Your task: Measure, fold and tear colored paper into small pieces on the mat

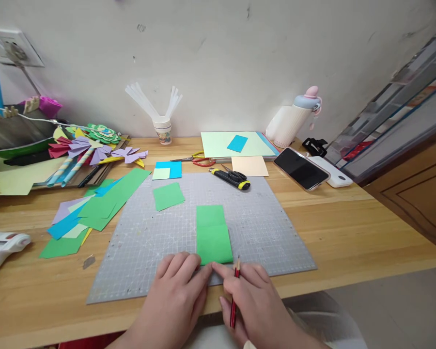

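Observation:
A green paper strip (212, 237) with a crease across it lies on the grey cutting mat (257, 223), its near edge slightly raised. At that edge the index fingertip of my left hand (178, 291) touches the paper; the other fingers rest on the mat, holding nothing. My right hand (256, 300) grips a red and black pencil (234, 300), its point facing away from me. The right index finger also meets the near edge, beside the left one. A square of green paper (168, 196) lies further up the mat.
Behind the strip lie a utility knife (230, 179) and black scissors (237, 175). Coloured paper strips (105, 203) and paper flowers (90, 148) are on the left. A phone (301, 168) sits right, a paper cup of straws (163, 131) at the back, a glue gun (3, 249) far left.

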